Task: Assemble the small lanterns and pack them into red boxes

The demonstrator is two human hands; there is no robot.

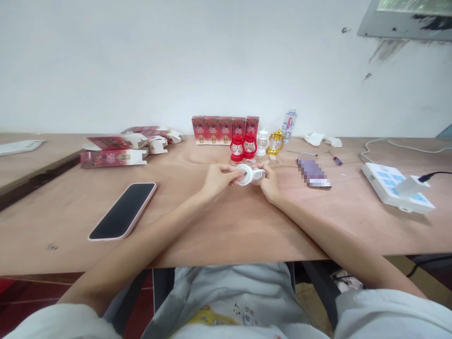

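Observation:
Between my two hands lies a small white lantern (245,175) on its side, its round hollow base turned toward me and to the left. My left hand (225,178) pinches the base end with thumb and fingers. At the other end, my right hand (268,181) has its fingers closed around the clear body and top. Just behind my hands stand two red lanterns (237,149), a white lantern (262,142) and a gold lantern (275,143), all upright. Small clear pieces lie in front of them, too small to make out.
Several red printed boxes (219,130) stand by the wall, with flattened boxes (116,157) to the left. A phone (123,212) lies near my left forearm. Rightward are a pixelated purple packet (312,172), a screwdriver (337,160), a bottle (289,125), tissues (314,138) and a power strip (391,183).

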